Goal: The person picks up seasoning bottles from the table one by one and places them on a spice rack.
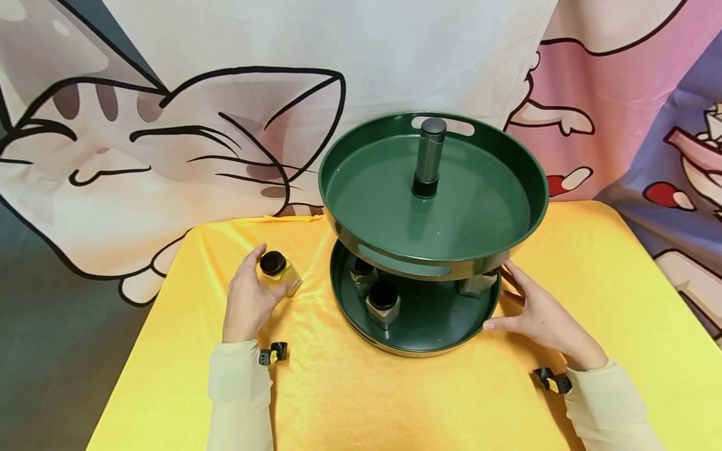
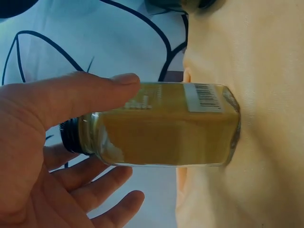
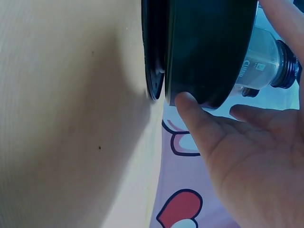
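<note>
My left hand [image 1: 248, 300] grips a glass spice jar [image 2: 161, 128] between thumb and fingers, left of a green two-tier turntable. The jar holds yellow-brown powder and has a black lid and a barcode label. I cannot tell whether its base touches the cloth. At the turntable's right side, my right hand [image 1: 533, 313] has its fingers extended, with the thumb tip at the wall of the lower tray [image 3: 209, 52]. Black-lidded jars stand in that tray: one at the front [image 1: 383, 305], one behind it [image 1: 363, 277], and one at the right [image 1: 477, 285], partly hidden by the upper tray.
The upper tray [image 1: 372, 213] has handle cutouts and a dark central post [image 1: 430, 156], and overhangs the lower one. A wrinkled yellow cloth [image 1: 338, 401] covers the table. Behind hangs a cartoon-printed curtain [image 1: 395, 56].
</note>
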Demonstrator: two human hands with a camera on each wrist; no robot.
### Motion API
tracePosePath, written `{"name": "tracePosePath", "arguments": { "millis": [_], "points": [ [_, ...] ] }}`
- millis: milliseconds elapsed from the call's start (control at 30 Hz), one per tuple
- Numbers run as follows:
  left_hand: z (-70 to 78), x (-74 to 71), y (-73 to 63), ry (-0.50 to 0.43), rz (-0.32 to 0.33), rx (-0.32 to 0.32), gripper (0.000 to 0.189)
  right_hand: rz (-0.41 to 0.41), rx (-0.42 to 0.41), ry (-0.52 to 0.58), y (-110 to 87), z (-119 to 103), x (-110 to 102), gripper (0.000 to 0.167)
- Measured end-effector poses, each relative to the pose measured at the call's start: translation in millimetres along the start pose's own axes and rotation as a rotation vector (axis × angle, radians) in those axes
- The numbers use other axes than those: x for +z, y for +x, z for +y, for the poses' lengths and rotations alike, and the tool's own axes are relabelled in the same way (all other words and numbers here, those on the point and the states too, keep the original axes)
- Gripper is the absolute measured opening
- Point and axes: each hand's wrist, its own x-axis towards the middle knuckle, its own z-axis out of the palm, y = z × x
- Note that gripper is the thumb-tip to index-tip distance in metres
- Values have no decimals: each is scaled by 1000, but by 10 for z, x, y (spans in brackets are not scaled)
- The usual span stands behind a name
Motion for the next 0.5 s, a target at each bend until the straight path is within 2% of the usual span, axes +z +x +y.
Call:
{"name": "tracePosePath", "arguments": {
  "millis": [133, 300, 500],
  "points": [
    [-44, 11, 12, -20, -23, 18, 85, 11, -25, -15, 11, 3, 30, 124],
    [-82, 15, 12, -70, -63, 10, 81, 29, -45, -21, 23, 22, 57, 127],
    [-120, 4, 10, -109, -90, 5, 75, 29, -32, -43, 24, 18, 67, 128]
  ]
}}
